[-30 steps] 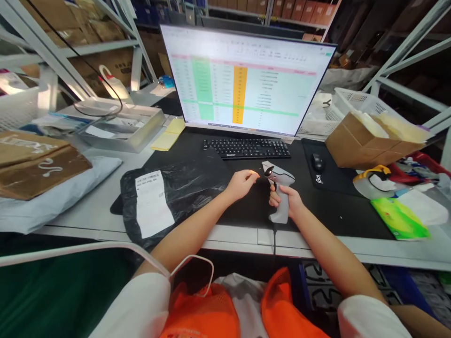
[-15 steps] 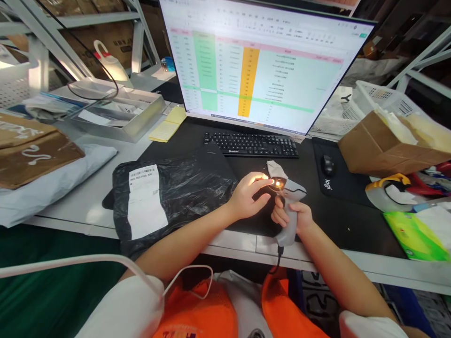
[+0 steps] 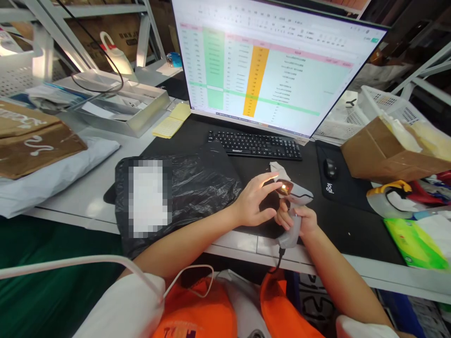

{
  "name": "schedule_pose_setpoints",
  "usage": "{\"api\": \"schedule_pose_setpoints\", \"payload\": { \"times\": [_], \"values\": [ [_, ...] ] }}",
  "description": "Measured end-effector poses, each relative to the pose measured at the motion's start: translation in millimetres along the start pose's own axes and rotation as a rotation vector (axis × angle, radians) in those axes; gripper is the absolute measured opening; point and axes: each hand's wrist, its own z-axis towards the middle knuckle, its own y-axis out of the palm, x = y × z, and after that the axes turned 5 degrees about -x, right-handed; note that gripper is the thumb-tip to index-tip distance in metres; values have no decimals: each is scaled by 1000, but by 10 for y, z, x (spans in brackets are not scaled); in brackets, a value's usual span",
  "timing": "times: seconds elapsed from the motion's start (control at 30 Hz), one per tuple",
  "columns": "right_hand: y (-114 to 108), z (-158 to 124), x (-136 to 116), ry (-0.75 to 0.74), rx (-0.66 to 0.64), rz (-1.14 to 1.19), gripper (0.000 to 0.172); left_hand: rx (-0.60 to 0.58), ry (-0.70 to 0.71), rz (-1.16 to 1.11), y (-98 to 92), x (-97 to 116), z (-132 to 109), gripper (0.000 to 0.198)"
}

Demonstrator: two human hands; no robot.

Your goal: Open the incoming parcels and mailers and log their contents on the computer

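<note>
A grey handheld barcode scanner (image 3: 294, 193) points left, with its window glowing orange. My right hand (image 3: 303, 220) is wrapped round its handle, and a black cable drops from the grip's lower end. My left hand (image 3: 254, 201) has its fingers stretched out and apart at the glowing window; whether they touch it I cannot tell. Just behind the window is a pale crumpled piece (image 3: 278, 170) that looks like paper or tape. To the left lies a black plastic mailer bag (image 3: 197, 188) with a white label, its face pixelated. My left forearm crosses the bag's lower edge.
A monitor (image 3: 282, 70) showing a spreadsheet stands behind a black keyboard (image 3: 253, 145). On the right are a mouse (image 3: 330, 168), a cardboard box (image 3: 380, 150), a tape roll (image 3: 391, 199) and a green packet (image 3: 416, 241). Yellow notes (image 3: 171, 121), a grey tray (image 3: 141, 112) and brown-and-white parcels (image 3: 38, 141) sit left.
My left hand's fingers have spread wider beside the scanner's window. The scanner, in my right hand, turns slightly. The whole view has shifted a little, and the bag's label is now pixelated.
</note>
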Motion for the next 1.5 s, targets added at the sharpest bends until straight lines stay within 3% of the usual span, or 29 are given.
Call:
{"api": "schedule_pose_setpoints", "payload": {
  "times": [0.4, 0.7, 1.13, 1.33, 1.5],
  "values": [
    [36, -4, 2, 36, 54, -68, 31, -21, -36, 9, 20, 8, -10, 62],
    [51, 4, 13, 1, 18, -21, 23, -29, -48, 18, 26, 9, -9, 60],
    [60, 10, 2, 26, 89, -106, 28, 44, -106, -76, 29, -18, -20, 61],
    [53, 15, 24, 63, 163, -127, 31, 231, -366, -443, 65, -106, 8, 66],
    [33, 12, 58, 171, 236, -151, 28, 349, -579, -632, -28, -193, 123, 75]
  ]
}}
